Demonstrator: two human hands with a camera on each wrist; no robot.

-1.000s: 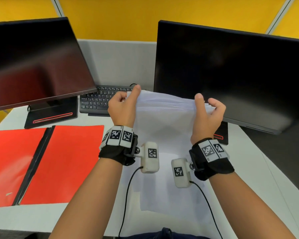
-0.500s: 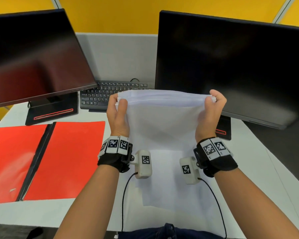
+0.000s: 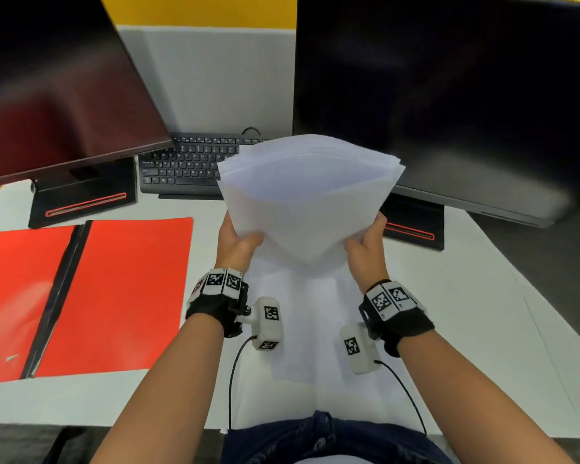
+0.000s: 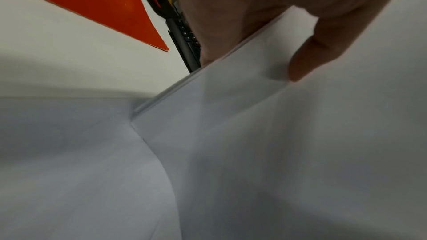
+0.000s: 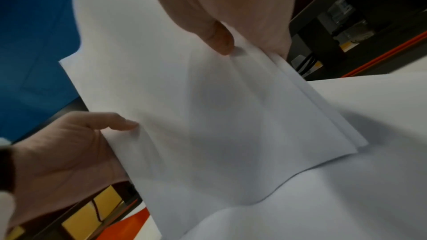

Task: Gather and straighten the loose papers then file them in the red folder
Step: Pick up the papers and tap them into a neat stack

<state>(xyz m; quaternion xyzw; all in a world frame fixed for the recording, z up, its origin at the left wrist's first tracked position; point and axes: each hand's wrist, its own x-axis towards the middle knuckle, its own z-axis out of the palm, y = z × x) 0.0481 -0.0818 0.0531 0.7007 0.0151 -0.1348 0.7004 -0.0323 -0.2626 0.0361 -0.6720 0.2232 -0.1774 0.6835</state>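
Note:
A stack of white papers stands upright over the desk, bowed into a trough, its lower edge touching more white sheets that lie flat below. My left hand pinches the stack's left edge, thumb on the near face. My right hand pinches the right edge, thumb in front. The stack's bottom edge looks nearly even; its top edges fan slightly. The red folder lies open flat at the left, with a black spine.
Two dark monitors stand behind on black bases, the left one tilted. A black keyboard sits between them, just behind the stack. The white desk ends at the near edge by my lap.
My hands slid from the top corners of the stack down to its lower sides. The stack now stands taller and bows open at the top.

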